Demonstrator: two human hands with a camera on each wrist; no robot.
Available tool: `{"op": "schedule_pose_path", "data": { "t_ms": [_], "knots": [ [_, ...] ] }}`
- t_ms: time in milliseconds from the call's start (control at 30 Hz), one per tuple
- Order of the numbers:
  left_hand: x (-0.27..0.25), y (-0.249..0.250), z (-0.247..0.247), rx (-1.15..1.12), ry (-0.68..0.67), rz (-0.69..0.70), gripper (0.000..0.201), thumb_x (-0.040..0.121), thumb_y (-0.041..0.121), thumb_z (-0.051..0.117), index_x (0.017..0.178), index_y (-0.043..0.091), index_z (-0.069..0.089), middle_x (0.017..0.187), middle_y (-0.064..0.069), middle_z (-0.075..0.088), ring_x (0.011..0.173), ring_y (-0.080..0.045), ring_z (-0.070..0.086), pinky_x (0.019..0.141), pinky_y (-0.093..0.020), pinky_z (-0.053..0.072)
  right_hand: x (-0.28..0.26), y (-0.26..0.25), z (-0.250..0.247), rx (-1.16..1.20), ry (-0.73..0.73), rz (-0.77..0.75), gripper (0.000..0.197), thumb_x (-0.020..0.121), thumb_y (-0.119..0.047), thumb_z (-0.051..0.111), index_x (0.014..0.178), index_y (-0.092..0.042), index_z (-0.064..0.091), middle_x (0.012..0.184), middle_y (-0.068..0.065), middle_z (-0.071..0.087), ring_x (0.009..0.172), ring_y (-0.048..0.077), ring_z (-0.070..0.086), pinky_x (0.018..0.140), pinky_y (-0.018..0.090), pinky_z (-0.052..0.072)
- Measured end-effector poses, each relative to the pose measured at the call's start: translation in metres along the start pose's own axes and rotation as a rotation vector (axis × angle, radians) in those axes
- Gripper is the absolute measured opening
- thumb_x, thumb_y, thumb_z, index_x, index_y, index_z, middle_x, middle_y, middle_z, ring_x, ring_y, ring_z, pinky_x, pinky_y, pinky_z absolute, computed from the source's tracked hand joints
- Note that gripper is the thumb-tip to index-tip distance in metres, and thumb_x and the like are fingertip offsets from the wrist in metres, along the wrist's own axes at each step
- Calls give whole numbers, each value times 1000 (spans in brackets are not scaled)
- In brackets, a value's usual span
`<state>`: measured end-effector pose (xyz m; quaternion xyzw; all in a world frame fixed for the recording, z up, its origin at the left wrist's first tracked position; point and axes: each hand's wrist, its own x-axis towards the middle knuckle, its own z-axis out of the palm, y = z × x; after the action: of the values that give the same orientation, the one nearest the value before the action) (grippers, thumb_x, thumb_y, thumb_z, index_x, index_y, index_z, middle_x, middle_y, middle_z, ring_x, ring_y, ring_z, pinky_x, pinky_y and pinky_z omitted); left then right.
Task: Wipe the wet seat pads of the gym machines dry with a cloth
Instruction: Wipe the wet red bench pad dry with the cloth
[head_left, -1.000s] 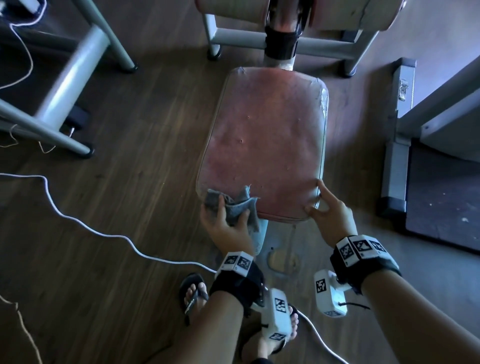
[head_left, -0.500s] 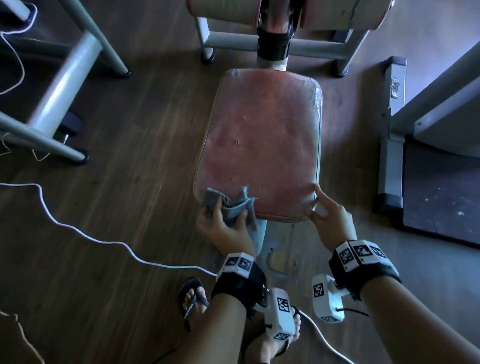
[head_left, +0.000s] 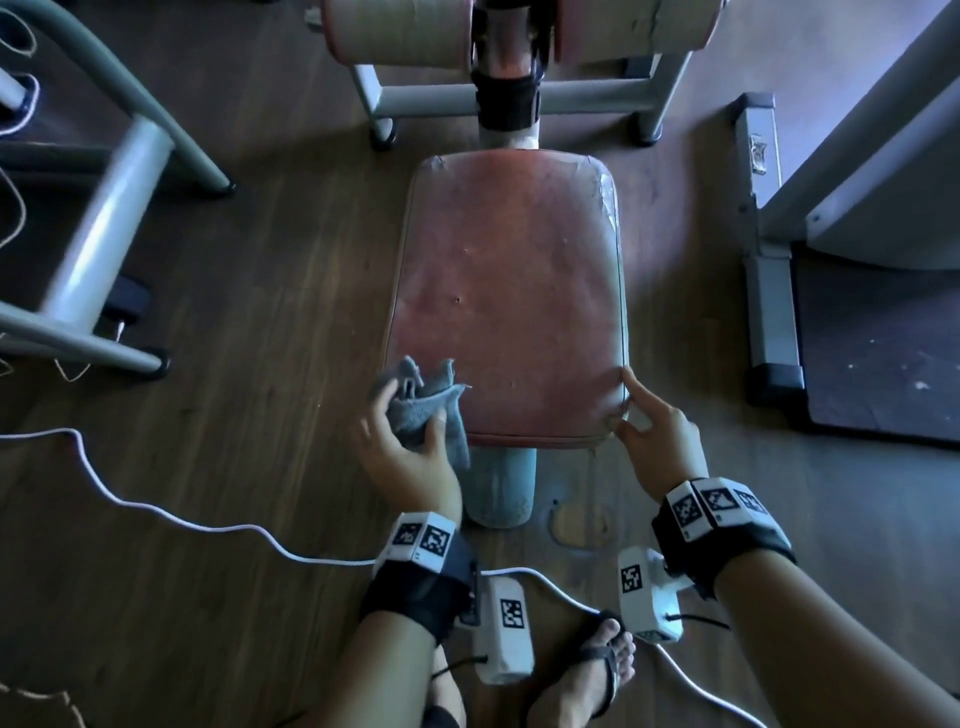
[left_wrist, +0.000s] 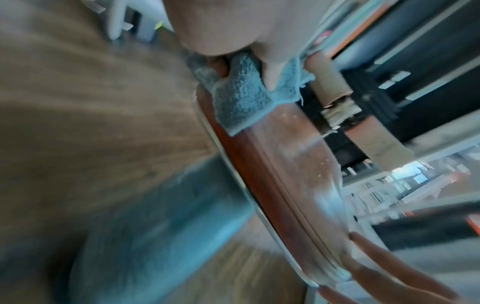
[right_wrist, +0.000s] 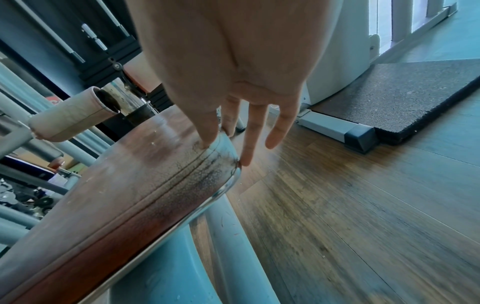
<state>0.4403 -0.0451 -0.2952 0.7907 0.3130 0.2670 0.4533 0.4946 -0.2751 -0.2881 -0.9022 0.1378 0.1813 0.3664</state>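
Observation:
A worn red seat pad (head_left: 509, 301) on a pale post fills the middle of the head view. My left hand (head_left: 410, 431) grips a crumpled grey cloth (head_left: 423, 402) at the pad's near left corner, with the cloth partly hanging over the edge. In the left wrist view the cloth (left_wrist: 241, 98) lies on the pad (left_wrist: 285, 164) under my fingers. My right hand (head_left: 641, 415) rests at the near right corner with nothing in it. In the right wrist view its straight fingers (right_wrist: 210, 131) touch the rim of the pad (right_wrist: 130, 185).
Two beige roller pads (head_left: 405, 31) and a grey frame stand behind the seat. Another machine's grey tubes (head_left: 104, 234) lie at the left, and a white cable (head_left: 156, 509) crosses the wooden floor. A metal base bar (head_left: 769, 291) and a black rubber mat (head_left: 883, 353) sit at the right. My sandalled foot (head_left: 602, 665) is near.
The left hand and cloth have slid a little leftward to the pad's near left edge. The right hand stays at the near right corner. The head view has shifted slightly.

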Motion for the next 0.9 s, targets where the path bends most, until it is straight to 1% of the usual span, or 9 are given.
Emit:
{"op": "schedule_pose_path", "data": {
  "t_ms": [100,200,300,400,500,600,667,800,900],
  "knots": [
    [33,6,3,-19,-119,140,60,78,10,75,131,23,52,132,3,55,124,-15,52,104,-41,44,-3,-3,4,21,35,22,60,91,-16,61,139,-45,43,102,8,68,90,25,60,73,27,40],
    [52,14,25,166,-407,274,69,74,7,75,136,22,48,143,0,48,132,-19,45,108,-46,39,-7,-6,10,49,53,66,59,92,-14,55,140,-46,42,87,7,67,69,17,54,68,26,37],
    [44,20,33,505,-703,358,78,85,18,70,150,31,29,159,9,24,142,-19,32,112,-38,34,-12,-6,13,115,40,95,63,89,-11,55,140,-46,41,69,-1,62,58,6,50,63,27,38],
    [55,18,21,411,-832,452,76,90,21,66,153,32,25,161,13,18,144,-12,29,111,-30,36,-15,-11,16,205,74,131,60,88,-16,62,141,-37,44,105,3,68,84,13,60,77,26,43],
    [84,-1,0,287,-777,539,60,90,17,65,145,22,43,155,2,34,141,-12,34,113,-29,31,-17,-30,30,126,251,7,56,86,-18,63,139,-28,49,142,8,45,126,27,46,104,41,39],
    [108,-24,-27,321,-634,446,44,91,16,66,133,10,57,142,-10,48,129,-24,47,105,-29,34,-13,-71,47,-45,278,-239,54,86,-26,61,138,-31,48,155,4,27,139,27,29,108,49,34],
    [117,-44,-40,455,-666,372,44,93,34,60,129,8,61,134,-13,57,122,-32,54,102,-36,38,-8,-99,60,-116,179,-444,52,89,-28,56,139,-30,46,160,0,11,147,25,13,110,47,28],
    [117,-89,-57,917,-943,228,90,81,84,14,126,23,62,126,-7,61,118,-31,54,99,-47,41,2,-127,82,-362,-109,-632,53,97,-40,24,150,-35,25,163,-2,-1,149,24,-9,121,46,10],
    [100,-87,-61,721,-795,60,66,87,63,53,134,17,55,135,-9,54,122,-28,52,99,-41,43,13,-115,84,-505,-177,-555,52,101,-36,31,152,-38,16,162,-5,1,149,24,-6,119,48,16]
  ]
}}
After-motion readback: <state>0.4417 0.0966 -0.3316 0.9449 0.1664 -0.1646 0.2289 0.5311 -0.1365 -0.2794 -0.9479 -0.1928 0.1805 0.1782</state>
